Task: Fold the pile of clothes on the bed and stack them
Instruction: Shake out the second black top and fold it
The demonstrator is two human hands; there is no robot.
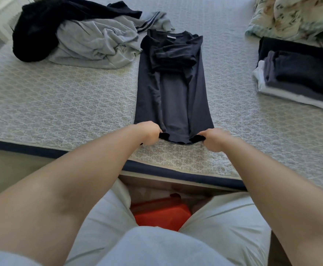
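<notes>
A dark navy shirt (174,89) lies lengthwise on the patterned bed (61,104), its sides and sleeves folded inward into a long strip. My left hand (149,132) grips the bottom left corner of its hem. My right hand (213,140) grips the bottom right corner. The unfolded pile (84,33) of black and grey clothes lies at the back left. A stack of folded clothes (298,73), dark on top and white at the bottom, sits at the right.
A floral duvet (294,14) is bunched at the back right. The mattress edge with its dark band (176,172) runs in front of my legs. A red box (160,213) sits on the floor between my knees.
</notes>
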